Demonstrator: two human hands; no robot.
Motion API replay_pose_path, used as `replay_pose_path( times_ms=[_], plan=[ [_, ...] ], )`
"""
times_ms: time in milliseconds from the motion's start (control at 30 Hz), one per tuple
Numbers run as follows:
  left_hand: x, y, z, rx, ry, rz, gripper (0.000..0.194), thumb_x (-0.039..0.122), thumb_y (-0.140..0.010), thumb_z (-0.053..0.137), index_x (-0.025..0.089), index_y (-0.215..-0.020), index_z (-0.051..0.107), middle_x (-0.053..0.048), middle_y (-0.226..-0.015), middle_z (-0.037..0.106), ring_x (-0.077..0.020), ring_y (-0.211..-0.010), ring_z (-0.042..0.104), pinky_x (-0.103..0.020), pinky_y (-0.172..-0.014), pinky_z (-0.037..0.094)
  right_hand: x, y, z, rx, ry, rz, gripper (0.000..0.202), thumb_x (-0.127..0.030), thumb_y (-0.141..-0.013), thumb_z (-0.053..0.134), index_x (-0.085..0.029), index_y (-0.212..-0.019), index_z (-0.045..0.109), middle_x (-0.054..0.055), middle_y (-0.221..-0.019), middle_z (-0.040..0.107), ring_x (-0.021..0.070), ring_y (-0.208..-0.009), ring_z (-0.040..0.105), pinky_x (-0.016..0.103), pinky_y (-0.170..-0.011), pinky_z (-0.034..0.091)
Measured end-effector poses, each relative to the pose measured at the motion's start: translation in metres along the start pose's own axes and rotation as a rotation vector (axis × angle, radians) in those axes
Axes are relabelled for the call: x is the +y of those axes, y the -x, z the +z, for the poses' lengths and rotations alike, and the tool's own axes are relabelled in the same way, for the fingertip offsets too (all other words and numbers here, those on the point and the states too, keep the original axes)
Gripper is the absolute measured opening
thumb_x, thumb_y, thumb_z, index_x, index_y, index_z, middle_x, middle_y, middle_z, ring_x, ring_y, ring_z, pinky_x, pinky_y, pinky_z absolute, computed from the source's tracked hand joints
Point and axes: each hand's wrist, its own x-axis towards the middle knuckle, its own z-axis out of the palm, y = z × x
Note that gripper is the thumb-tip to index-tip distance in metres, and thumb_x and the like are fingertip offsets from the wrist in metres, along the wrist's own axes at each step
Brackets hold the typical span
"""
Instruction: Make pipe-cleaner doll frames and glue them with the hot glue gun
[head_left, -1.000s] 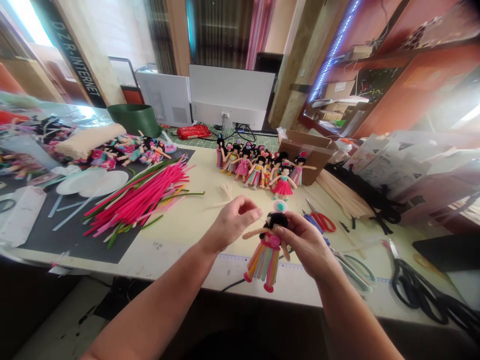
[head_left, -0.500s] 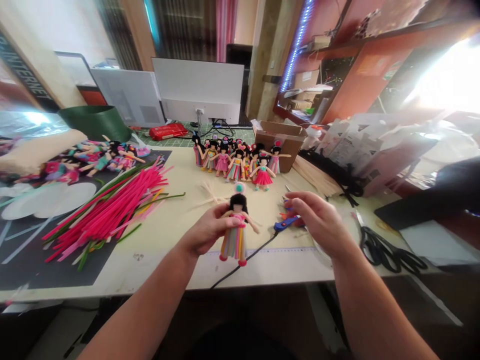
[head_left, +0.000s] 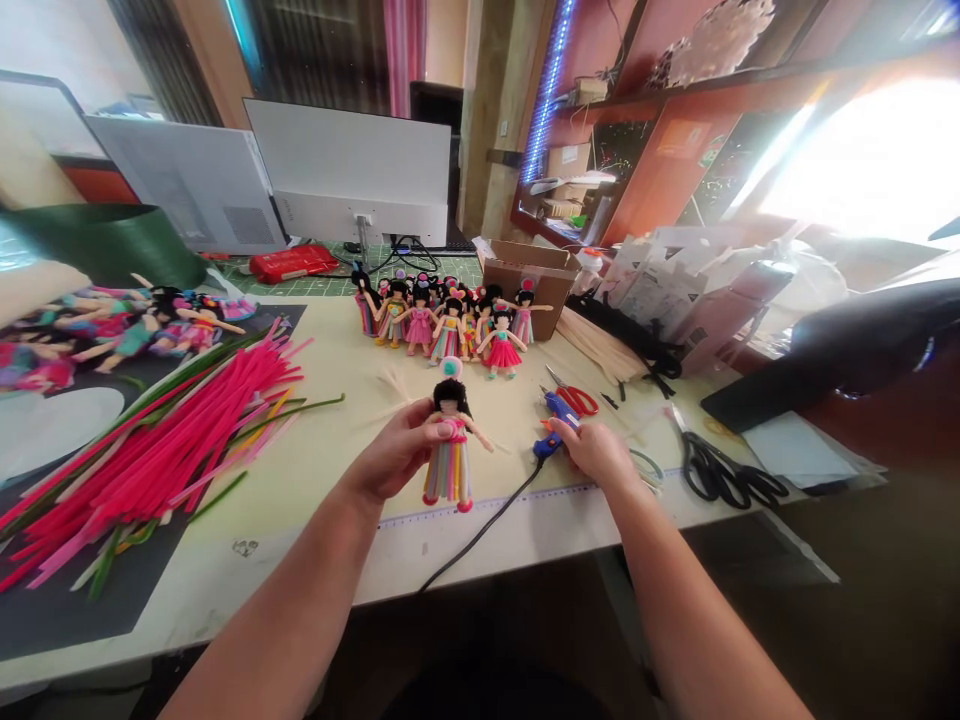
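Observation:
My left hand [head_left: 397, 447] pinches a small doll [head_left: 448, 460] at its pink chest. The doll is upright, with black hair, a striped skirt and red feet. My right hand [head_left: 596, 450] is closed at the blue glue gun [head_left: 559, 412], thumb and fingers at its handle; the gun lies on the table with its black cable running toward the front edge. Red-handled pliers [head_left: 579, 399] lie just behind the gun. Further back stands a group of similar dolls [head_left: 450, 325].
Pink and green pipe cleaners [head_left: 172, 440] lie in a heap on the left, with more dolls [head_left: 127, 335] behind. Black scissors [head_left: 724, 465] lie at the right. A cardboard box [head_left: 525, 285] and a monitor [head_left: 352, 170] stand at the back.
My right hand has moved down and left onto the glue gun's handle. The doll stays in my left hand. The view has shifted to the right.

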Motion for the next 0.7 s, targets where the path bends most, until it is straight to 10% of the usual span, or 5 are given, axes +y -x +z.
replay_pose_path(
  times_ms=[200,400,700],
  plan=[
    [-0.003,0.005,-0.001,-0.094,0.007,0.042,0.028,0.024,-0.073,0.071,0.016,-0.097,0.062,-0.002,-0.089,0.061,-0.0121,-0.080,0.053,-0.023,-0.070,0.039,-0.012,-0.007,0.002,0.089,-0.082,0.119,0.045,-0.062,-0.064,0.063,-0.017,-0.060,0.063,0.019,-0.077,0.068,0.0407,-0.090,0.064,0.043,-0.072,0.047],
    [-0.002,0.005,-0.006,-0.102,0.070,0.039,0.025,0.024,-0.072,0.071,0.015,-0.094,0.062,-0.002,-0.089,0.061,-0.0117,-0.078,0.054,-0.023,-0.069,0.040,-0.002,0.011,-0.001,0.133,-0.381,0.133,0.034,-0.050,-0.069,0.062,-0.017,-0.063,0.061,0.008,-0.060,0.065,0.0261,-0.067,0.068,0.030,-0.054,0.051],
    [-0.002,0.001,-0.005,-0.011,0.109,-0.021,0.033,0.025,-0.065,0.076,0.014,-0.094,0.063,-0.005,-0.092,0.065,-0.0170,-0.082,0.063,-0.027,-0.071,0.043,-0.011,0.037,-0.027,0.206,-1.553,0.024,0.038,-0.023,-0.050,0.083,-0.020,-0.080,0.060,-0.003,-0.070,0.064,0.0097,-0.052,0.059,0.018,-0.043,0.051]
  ],
)
